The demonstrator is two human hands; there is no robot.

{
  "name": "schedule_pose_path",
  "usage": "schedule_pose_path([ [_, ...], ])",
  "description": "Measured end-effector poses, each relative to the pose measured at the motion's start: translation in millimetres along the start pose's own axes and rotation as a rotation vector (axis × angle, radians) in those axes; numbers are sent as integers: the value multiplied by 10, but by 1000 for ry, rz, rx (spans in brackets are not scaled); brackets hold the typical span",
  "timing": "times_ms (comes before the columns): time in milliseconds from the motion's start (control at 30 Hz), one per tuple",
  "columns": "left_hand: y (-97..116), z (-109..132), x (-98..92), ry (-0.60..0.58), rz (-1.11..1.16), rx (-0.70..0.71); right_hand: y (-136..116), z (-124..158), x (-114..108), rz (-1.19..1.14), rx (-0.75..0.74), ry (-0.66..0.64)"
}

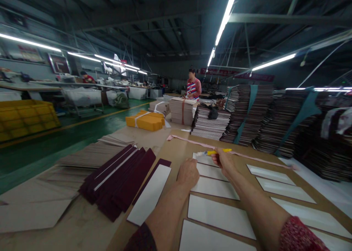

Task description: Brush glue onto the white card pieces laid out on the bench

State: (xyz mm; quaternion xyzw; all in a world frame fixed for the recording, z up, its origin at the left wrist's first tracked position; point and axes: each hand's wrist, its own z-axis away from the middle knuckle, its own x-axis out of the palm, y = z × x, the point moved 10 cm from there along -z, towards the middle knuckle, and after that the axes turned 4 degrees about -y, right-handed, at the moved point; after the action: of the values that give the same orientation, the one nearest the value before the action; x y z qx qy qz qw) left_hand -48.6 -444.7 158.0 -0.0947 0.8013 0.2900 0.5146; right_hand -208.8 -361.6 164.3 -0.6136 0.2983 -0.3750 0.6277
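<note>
My right hand (224,162) is closed around a paintbrush (225,150) with a yellow handle. Its pale bristle end points left, over the farthest white panel (209,160) of the middle column. Close by on the left, my left hand (188,174) is curled with knuckles up, at the left ends of the far panels; its fingertips are hidden, so what it grips does not show. Nearer me lie more white panels (220,212) with thin dark edges. To the left, a single white panel (151,194) partly covers a dark maroon piece (165,163).
Maroon strips (123,181) and beige sheets (35,210) are spread on the left. Shiny white panels (286,189) lie at right. A pink ribbon (189,141) crosses the brown board. Behind stand a yellow bundle (145,120) and tall tied stacks (247,111); a person (194,86) stands beyond.
</note>
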Motion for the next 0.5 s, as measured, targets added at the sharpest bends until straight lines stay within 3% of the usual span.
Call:
schedule_pose_path([
  [500, -30, 8, -23, -12, 17, -71, 49, -44, 175, 156, -27, -43],
])
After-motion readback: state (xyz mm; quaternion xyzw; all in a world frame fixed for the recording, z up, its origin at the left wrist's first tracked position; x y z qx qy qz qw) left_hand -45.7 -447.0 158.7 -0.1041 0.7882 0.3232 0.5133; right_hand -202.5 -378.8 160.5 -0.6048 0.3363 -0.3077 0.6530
